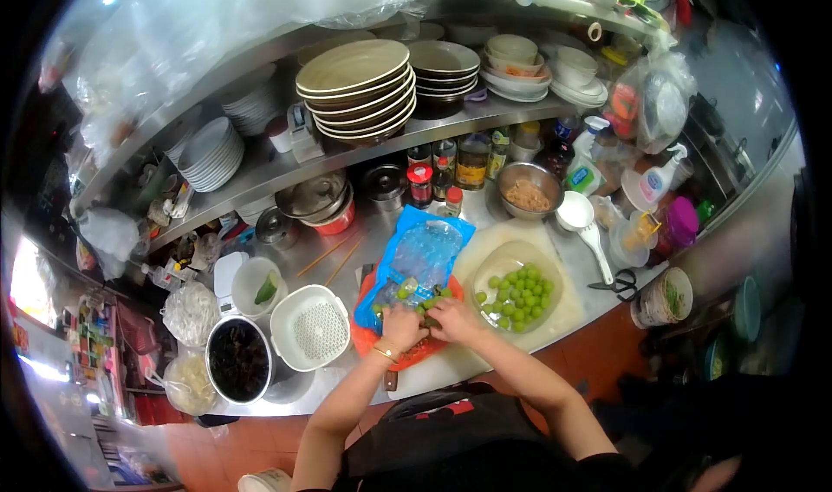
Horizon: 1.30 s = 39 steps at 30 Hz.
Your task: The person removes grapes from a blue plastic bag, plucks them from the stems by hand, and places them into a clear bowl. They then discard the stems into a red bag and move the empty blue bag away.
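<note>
My left hand (403, 327), with a gold-coloured bracelet at the wrist, is closed on a bunch of green grapes (422, 303). My right hand (452, 320) is beside it, its bent fingers gripping the same bunch. Exactly which stem or grape each hand pinches is hidden. Beneath the grapes lies a blue and clear plastic bag (426, 247), over an orange-red basin or bag (371, 293). To the right, a clear bowl (549, 320) holds many loose green grapes (523, 294) on a pale cutting board (568, 297).
Left stand a white colander (312, 323) and a pot of dark food (240, 360). A knife handle (392, 379) shows near the front. On the right are a metal bowl of minced food (527, 193), a white ladle (595, 242) and scissors (617, 286). Stacked plates (357, 89) fill the shelf.
</note>
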Available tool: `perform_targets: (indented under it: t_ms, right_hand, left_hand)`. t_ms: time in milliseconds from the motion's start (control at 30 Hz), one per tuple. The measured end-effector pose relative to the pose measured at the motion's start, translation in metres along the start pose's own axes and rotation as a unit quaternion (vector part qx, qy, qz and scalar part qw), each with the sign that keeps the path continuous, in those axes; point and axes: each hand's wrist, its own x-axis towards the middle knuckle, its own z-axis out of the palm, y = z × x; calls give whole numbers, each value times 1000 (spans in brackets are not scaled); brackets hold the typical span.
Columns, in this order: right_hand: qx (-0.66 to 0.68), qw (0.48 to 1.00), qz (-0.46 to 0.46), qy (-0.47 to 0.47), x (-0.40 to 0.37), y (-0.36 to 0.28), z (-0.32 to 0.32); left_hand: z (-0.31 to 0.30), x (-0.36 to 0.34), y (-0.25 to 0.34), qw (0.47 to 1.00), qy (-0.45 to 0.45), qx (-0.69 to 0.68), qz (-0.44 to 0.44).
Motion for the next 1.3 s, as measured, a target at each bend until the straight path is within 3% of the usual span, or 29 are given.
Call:
perform_targets:
  t_ms: [167, 333, 433, 533, 633, 700, 833, 933, 1033, 1133, 1300]
  right_hand:
    - [48, 992, 115, -29, -10, -1, 0]
    - [79, 992, 94, -27, -4, 9, 5]
    - [98, 991, 88, 7, 3, 15, -7]
    - [32, 997, 65, 35, 11, 20, -7]
    - [-3, 998, 57, -9, 20, 17, -4]
    - [-16, 993, 78, -89, 25, 15, -8]
    - [-29, 991, 66, -109, 29, 8, -11]
    - [-6, 994, 44, -103, 29, 11, 5]
    - [17, 996, 40, -74, 27, 12, 4]
    - [47, 998, 40, -22, 16, 10, -5]
    - [106, 993, 60, 12, 4, -3, -4]
  left_hand:
    - [15, -2, 5, 994, 90, -60, -17]
    - [15, 3, -2, 992, 82, -99, -14]
    - [24, 9, -21, 926, 77, -344, -138]
    - [24, 7, -27, 954, 103, -239, -150]
    - [8, 9, -18, 973, 36, -145, -178]
    - [0, 12, -14, 980, 3, -113, -164]
    - [-6, 21, -10, 983, -70, -70, -153]
    - [14, 26, -16, 990, -55, -63, -117]
    - [21, 14, -22, 977, -31, -186, -103]
    - [36, -2, -34, 952, 79, -293, -27]
    - [46, -7, -42, 935, 120, -335, 13]
